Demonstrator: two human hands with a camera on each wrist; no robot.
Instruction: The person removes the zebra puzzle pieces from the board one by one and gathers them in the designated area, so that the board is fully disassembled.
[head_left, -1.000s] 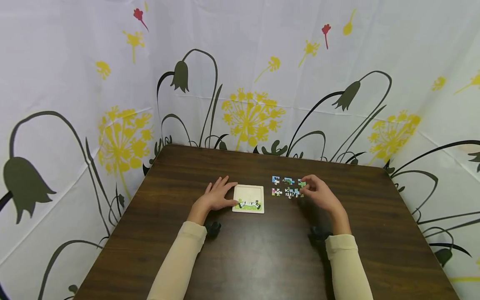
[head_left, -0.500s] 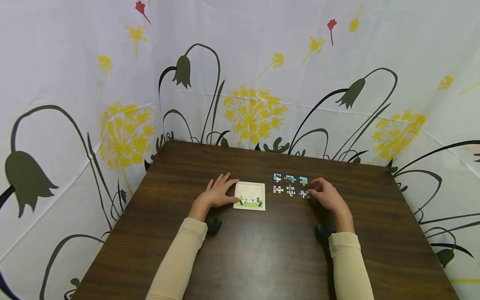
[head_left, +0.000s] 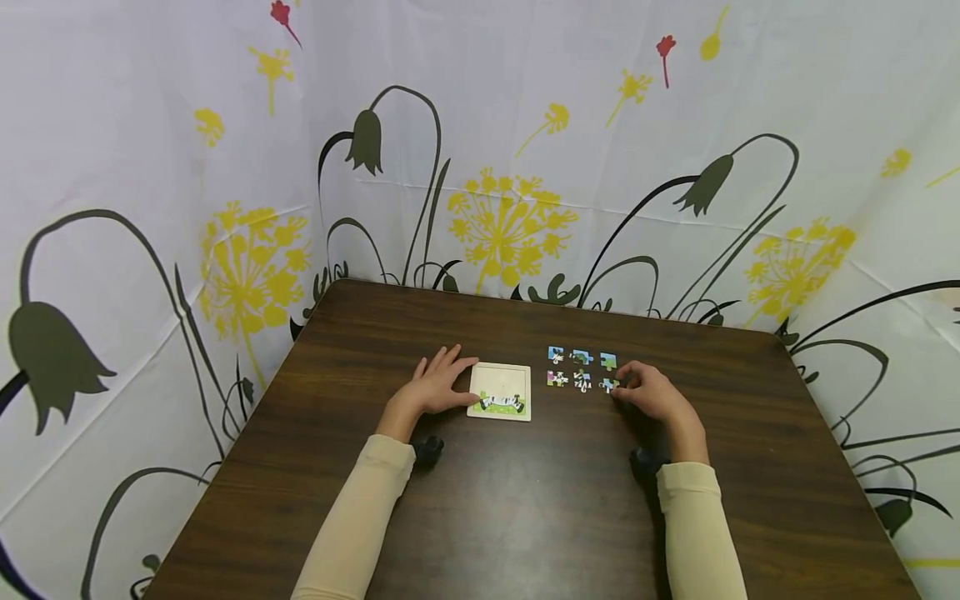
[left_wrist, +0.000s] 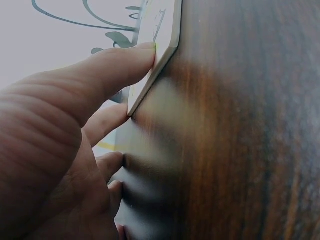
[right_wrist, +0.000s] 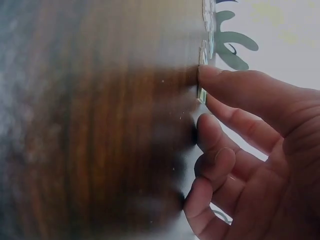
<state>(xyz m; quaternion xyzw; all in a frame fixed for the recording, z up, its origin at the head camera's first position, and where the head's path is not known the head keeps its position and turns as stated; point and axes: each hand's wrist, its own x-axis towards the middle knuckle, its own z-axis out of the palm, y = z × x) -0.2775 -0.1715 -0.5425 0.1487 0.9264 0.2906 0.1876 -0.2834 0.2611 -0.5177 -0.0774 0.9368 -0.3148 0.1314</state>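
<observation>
Okay, so a little square puzzle tray (head_left: pixel 499 380) is lying flat on a dark wood-grain tabletop (head_left: pixel 517 517), pale wood with a raised rim and a printed strip of grass and a black-and-white animal along its near side. The left hand (head_left: pixel 433 390) is at the tray's left side, fingers loosely straight and spread, not clenched on anything; its thumb rests over the near-left part and the index fingertip touches the far-left corner, which the left wrist view shows pretty clearly. Off to the right of the tray sit six jigsaw pieces (head_left: pixel 581 357) in two neat rows of three, with small gaps between them, printed in blue, green and black-and-white. The right hand (head_left: pixel 651 392) has its thumb and index finger pinching the near-right corner piece (head_left: pixel 607 384) by its right edge, with the other fingers curled in just beside it. That piece looks flat on the wood. Both arms wear cream sleeves (head_left: pixel 352 517), a black gadget (head_left: pixel 428 451) sits at each wrist, and behind everything hangs a white curtain (head_left: pixel 112 125) printed with yellow, red and dark green flowers.
</observation>
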